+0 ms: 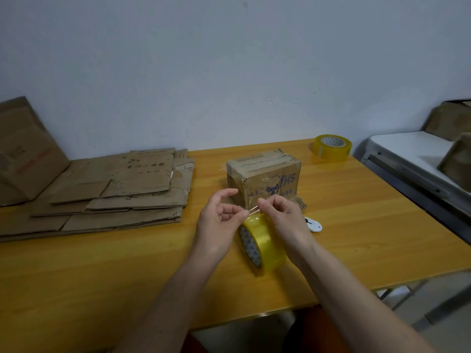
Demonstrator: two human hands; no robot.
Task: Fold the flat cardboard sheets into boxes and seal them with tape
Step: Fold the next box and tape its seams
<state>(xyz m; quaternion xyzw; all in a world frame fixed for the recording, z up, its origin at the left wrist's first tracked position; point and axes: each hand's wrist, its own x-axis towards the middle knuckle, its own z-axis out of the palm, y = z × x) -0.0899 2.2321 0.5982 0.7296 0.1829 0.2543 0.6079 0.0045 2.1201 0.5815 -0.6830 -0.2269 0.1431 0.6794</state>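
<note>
A small folded cardboard box (263,175) stands on the yellow wooden table (127,271), with tape strips across its top. Just in front of it my right hand (285,222) holds a yellow tape roll (265,244) on edge above the table. My left hand (219,220) pinches the loose clear end of the tape (251,212) between thumb and fingertips, right beside the right hand's fingers. A stack of flat cardboard sheets (114,189) lies on the table's left side.
A second yellow tape roll (331,147) lies at the table's far right corner. A small white cutter (313,224) sits behind my right hand. A large cardboard piece (25,151) leans on the wall at left. A white table (413,151) with more boxes stands at right.
</note>
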